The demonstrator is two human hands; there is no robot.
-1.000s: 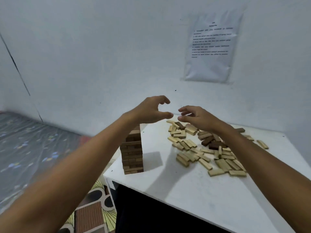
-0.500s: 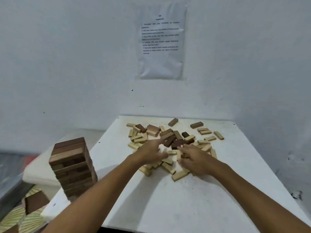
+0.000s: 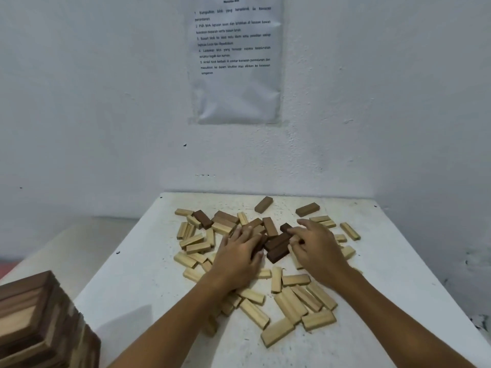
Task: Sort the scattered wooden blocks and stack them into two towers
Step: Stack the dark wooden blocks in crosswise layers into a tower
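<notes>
Both hands were in the scattered blocks mid-counter. Left hand lay flat, fingers straight, on dark blocks; right hand pinched 1. Built tower stood near-left.

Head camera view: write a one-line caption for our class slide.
Both hands, left and right, gather dark brown wooden blocks from scattered pale wooden blocks on a white table.
</notes>
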